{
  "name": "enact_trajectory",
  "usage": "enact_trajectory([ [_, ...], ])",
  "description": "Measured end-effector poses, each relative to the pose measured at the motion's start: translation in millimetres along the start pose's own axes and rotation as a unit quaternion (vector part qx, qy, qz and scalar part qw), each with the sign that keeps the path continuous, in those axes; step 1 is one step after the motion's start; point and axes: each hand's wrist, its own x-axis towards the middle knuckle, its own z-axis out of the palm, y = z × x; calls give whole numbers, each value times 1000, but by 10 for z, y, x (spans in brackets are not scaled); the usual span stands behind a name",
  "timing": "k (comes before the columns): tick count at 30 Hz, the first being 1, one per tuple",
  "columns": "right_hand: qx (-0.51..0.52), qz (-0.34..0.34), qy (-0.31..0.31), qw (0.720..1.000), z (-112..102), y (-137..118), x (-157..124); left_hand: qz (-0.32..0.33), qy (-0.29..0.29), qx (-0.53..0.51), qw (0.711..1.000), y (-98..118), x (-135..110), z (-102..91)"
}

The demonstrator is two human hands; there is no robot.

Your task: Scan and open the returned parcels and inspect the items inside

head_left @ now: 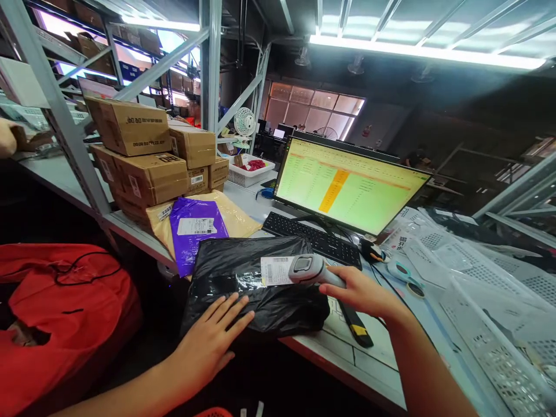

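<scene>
A black plastic parcel [243,278] lies at the table's front edge with a white barcode label [276,270] on top. My left hand [212,336] rests flat on the parcel's near left side, fingers stretched out. My right hand [360,292] is closed round the handle of a grey barcode scanner [310,269], whose head points at the label.
A purple mailer [193,229] and a yellow mailer [232,214] lie left of the parcel, below stacked cardboard boxes [143,156]. Behind are a keyboard [313,238] and a lit monitor [347,185]. White plastic baskets [490,301] fill the right. A red bag [61,318] sits lower left.
</scene>
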Motion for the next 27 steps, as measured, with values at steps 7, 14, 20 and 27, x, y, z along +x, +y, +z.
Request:
enact_trajectory([
  [7, -124, 320, 131, 930, 406, 1125, -302, -39, 35, 96, 994, -115, -62, 214],
  [14, -162, 471, 93, 862, 668, 1332, -537, -4, 25, 136, 990, -141, -78, 13],
  [20, -186, 386, 175, 887, 302, 1310, 121, 52, 15, 175, 983, -206, 61, -415],
  [27, -139, 378, 83, 912, 351, 1523, 924, 89, 85, 224, 967, -244, 209, -922],
])
